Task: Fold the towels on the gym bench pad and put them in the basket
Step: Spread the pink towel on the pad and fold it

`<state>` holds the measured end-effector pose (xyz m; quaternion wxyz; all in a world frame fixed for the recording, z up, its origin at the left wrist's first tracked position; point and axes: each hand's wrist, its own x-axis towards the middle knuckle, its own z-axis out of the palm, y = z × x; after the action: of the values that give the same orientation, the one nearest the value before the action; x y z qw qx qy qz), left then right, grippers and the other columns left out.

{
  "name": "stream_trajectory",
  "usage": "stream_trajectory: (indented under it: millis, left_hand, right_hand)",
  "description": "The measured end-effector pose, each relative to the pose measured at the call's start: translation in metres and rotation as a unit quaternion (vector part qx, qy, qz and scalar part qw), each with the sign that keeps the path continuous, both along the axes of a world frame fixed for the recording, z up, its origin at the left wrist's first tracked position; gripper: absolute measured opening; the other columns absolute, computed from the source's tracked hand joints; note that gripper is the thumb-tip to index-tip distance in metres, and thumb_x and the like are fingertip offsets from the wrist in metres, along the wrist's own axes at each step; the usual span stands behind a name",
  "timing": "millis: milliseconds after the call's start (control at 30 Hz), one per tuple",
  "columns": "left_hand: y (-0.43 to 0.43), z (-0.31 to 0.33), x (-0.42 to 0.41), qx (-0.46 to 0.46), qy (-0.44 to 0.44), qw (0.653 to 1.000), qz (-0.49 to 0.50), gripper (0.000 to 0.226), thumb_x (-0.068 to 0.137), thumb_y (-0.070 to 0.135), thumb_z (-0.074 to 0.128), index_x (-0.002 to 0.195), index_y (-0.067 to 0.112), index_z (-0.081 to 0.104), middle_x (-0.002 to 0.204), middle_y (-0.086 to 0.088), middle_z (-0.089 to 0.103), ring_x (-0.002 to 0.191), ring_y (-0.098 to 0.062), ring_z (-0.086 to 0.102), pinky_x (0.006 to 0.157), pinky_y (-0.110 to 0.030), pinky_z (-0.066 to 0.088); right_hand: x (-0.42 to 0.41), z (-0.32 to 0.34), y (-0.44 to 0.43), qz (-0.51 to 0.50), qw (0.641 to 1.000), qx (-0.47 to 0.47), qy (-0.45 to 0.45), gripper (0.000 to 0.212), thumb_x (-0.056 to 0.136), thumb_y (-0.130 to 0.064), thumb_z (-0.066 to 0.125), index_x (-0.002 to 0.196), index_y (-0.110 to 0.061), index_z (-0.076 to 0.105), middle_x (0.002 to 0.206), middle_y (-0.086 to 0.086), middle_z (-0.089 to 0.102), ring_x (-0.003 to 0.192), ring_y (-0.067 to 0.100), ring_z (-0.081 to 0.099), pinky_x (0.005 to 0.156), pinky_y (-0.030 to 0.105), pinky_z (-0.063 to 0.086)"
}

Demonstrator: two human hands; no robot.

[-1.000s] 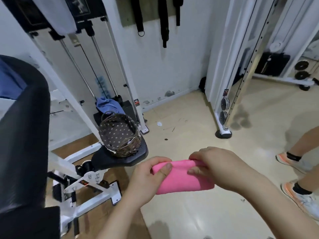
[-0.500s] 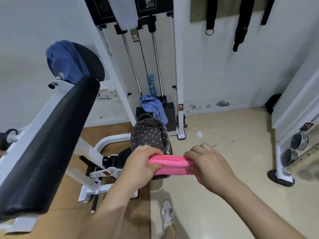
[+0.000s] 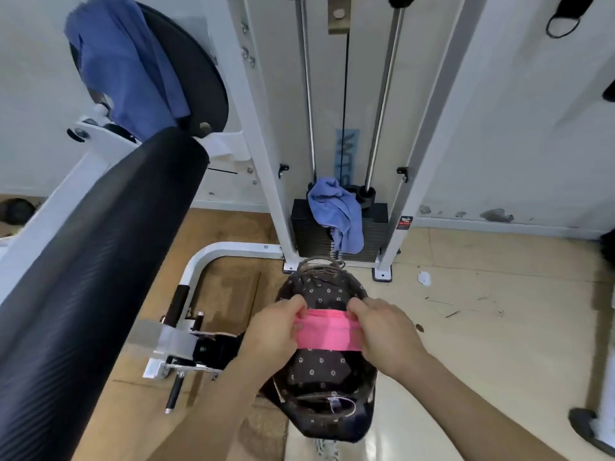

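A folded pink towel [image 3: 327,331] hangs right over the open basket [image 3: 321,371], a wicker one lined with dark dotted cloth that sits on the black seat of the bench. My left hand [image 3: 276,331] grips the towel's left end and my right hand [image 3: 382,331] grips its right end. The long black bench pad [image 3: 86,261] slants up on the left. A blue towel [image 3: 129,61] drapes over the round pad at its top. Another blue towel [image 3: 337,212] lies crumpled on the weight stack behind the basket.
A white cable machine frame [image 3: 266,128] with steel guide rods and a black weight stack [image 3: 309,234] stands against the wall. The bench's white frame and adjuster [image 3: 179,341] sit left of the basket. Black straps hang on the wall at upper right; a machine foot [image 3: 589,427] is at lower right.
I have turned left and stepped toward the bench. Both hands have carried the folded pink towel from beside the basket to directly over its opening.
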<state>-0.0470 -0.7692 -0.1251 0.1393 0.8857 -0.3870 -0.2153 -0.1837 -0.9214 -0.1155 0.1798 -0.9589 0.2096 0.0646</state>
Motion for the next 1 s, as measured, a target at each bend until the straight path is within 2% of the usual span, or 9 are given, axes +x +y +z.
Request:
stream_trajectory:
  millis: [100,233,333,467,633,733,867,933,1000]
  left_hand:
    - [-0.029,-0.036,0.022,0.078,-0.029,0.996,-0.038,0.037,0.079,0.000,0.051,0.108,0.022,0.046,0.099,-0.003,0.059,0.093,-0.025,0.057,0.075,-0.037,0.048]
    - [-0.069,-0.078,0.036,0.164,-0.061,0.985,-0.005,0.042,0.083,-0.001,0.051,0.122,0.011,0.040,0.108,-0.009,0.060,0.103,-0.029,0.057,0.078,-0.039,0.048]
    - [-0.091,-0.107,0.042,0.198,-0.073,0.978,-0.007,0.042,0.084,-0.001,0.053,0.123,0.008,0.040,0.112,-0.012,0.062,0.106,-0.030,0.057,0.083,-0.036,0.048]
    - [-0.103,-0.133,0.046,0.242,-0.080,0.967,-0.022,0.034,0.090,0.000,0.047,0.124,0.005,0.041,0.115,-0.016,0.062,0.108,-0.033,0.058,0.082,-0.038,0.050]
    - [-0.108,-0.146,0.053,0.275,-0.083,0.957,-0.035,0.028,0.096,0.004,0.034,0.123,0.003,0.044,0.120,-0.019,0.060,0.110,-0.036,0.058,0.082,-0.041,0.049]
    - [-0.109,-0.144,0.053,0.246,-0.109,0.963,-0.030,0.026,0.093,0.004,0.045,0.117,0.004,0.054,0.117,-0.016,0.059,0.102,-0.035,0.062,0.073,-0.040,0.051]
    - [-0.097,-0.131,0.043,0.178,-0.153,0.966,-0.105,0.030,0.052,0.012,0.084,0.078,0.012,0.070,0.088,-0.010,0.063,0.076,-0.029,0.062,0.048,-0.033,0.048]
    - [-0.089,-0.131,0.035,0.185,-0.105,0.971,-0.108,0.038,0.059,0.012,0.082,0.096,0.011,0.069,0.103,-0.012,0.062,0.091,-0.031,0.061,0.053,-0.033,0.051]
    - [-0.083,-0.145,0.034,0.208,-0.085,0.969,-0.098,0.049,0.084,0.007,0.061,0.132,0.010,0.049,0.137,-0.015,0.044,0.118,-0.033,0.048,0.076,-0.038,0.052]
  right_hand:
    - [0.038,-0.032,-0.020,0.016,0.999,-0.033,0.038,0.031,0.077,-0.011,0.055,0.106,-0.020,0.054,0.099,0.002,0.063,0.101,0.027,0.054,0.084,0.037,0.042]
    - [0.073,-0.071,-0.037,0.010,0.997,-0.071,0.034,0.034,0.043,-0.008,0.076,0.071,-0.018,0.061,0.059,-0.001,0.062,0.068,0.027,0.059,0.056,0.034,0.044]
    - [0.084,-0.090,-0.045,-0.003,0.997,-0.075,0.033,0.044,0.028,-0.009,0.084,0.066,-0.017,0.064,0.059,0.000,0.061,0.064,0.025,0.058,0.050,0.032,0.045]
    - [0.079,-0.108,-0.034,-0.025,0.996,0.089,0.012,0.039,0.064,-0.005,0.068,0.102,-0.014,0.070,0.099,0.003,0.067,0.090,0.025,0.060,0.077,0.034,0.054]
    - [0.086,-0.131,-0.024,-0.129,0.938,0.316,0.063,0.056,0.089,-0.004,0.042,0.144,-0.015,0.039,0.144,0.002,0.047,0.130,0.021,0.047,0.110,0.028,0.034]
    - [0.101,-0.138,-0.028,-0.155,0.919,0.354,0.081,0.051,0.092,-0.002,0.041,0.142,-0.009,0.039,0.142,0.005,0.047,0.133,0.024,0.043,0.107,0.023,0.032]
    - [0.118,-0.144,-0.036,-0.246,0.870,0.421,0.076,0.041,0.085,-0.011,0.043,0.125,-0.014,0.054,0.119,0.004,0.062,0.114,0.023,0.057,0.094,0.027,0.043]
    - [0.121,-0.148,-0.037,-0.290,0.838,0.458,0.061,0.039,0.086,-0.020,0.044,0.122,-0.014,0.055,0.119,0.000,0.061,0.112,0.020,0.057,0.095,0.029,0.044]
    - [0.119,-0.146,-0.036,-0.331,0.805,0.491,0.036,0.031,0.096,-0.017,0.045,0.126,-0.020,0.054,0.120,-0.004,0.057,0.108,0.015,0.055,0.094,0.027,0.042]
